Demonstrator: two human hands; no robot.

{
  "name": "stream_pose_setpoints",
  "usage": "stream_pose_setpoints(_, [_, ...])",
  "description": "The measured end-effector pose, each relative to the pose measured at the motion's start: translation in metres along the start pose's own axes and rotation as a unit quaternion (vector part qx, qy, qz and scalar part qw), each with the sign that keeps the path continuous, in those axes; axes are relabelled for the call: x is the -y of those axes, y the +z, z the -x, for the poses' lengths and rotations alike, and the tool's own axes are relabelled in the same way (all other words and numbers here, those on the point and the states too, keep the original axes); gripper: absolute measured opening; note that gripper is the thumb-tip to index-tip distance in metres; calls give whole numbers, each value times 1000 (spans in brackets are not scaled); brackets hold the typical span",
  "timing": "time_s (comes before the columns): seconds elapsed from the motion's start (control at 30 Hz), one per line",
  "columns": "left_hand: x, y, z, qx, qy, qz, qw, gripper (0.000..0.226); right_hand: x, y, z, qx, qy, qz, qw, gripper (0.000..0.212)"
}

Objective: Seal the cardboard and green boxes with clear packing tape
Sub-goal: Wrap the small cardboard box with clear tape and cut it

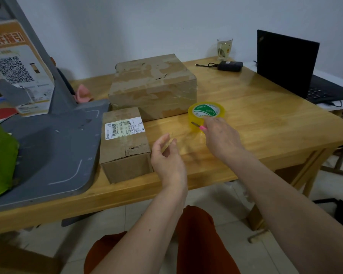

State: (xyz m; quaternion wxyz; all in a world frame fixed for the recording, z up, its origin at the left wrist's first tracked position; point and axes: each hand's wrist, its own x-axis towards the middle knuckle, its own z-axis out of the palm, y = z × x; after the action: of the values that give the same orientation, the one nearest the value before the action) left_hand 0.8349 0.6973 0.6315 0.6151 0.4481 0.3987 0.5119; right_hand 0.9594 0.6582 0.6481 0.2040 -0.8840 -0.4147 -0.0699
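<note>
A wooden table (255,119) is set against a white wall; two cardboard boxes (125,143) sit left of the tape roll (206,113). A pink-handled blade (199,126) is pinched by the right hand (220,139); the left hand (166,157) is held loosely spread

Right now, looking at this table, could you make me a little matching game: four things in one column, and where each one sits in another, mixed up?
Things:
1. tape roll
2. small box with label
3. drinking glass
4. laptop

Places:
A. far edge of the table, near the wall, behind the black power adapter
B. right end of the table, screen open
C. just beyond the right hand, which holds a pink-handled cutter
D. near edge, beside the grey board, left of the left hand

Pairs: 1-C, 2-D, 3-A, 4-B
</note>
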Motion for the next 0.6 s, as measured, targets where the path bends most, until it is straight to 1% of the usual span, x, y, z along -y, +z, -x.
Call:
stream_pose_setpoints(0.13, [1, 1, 2, -4, -6, 6, 1000, 18, -2, 5, -1, 11, -15, 11, 1000, 26])
stream_pose_setpoints(0.3, [-2, 2, 4, -8, -6, 1, 1000, 18, 4, 7, -1, 8, -24, 57, 998, 32])
stream_pose_setpoints(0.43, [-5, 1, 3, -3, -16, -1, 1000, 19, 7, 5, 0, 10, -26, 77, 997, 27])
stream_pose_setpoints(0.6, [-12, -2, -2, -32, 4, -2, 999, 19, 2, 0, 3, 60, -37, 109, 991, 16])
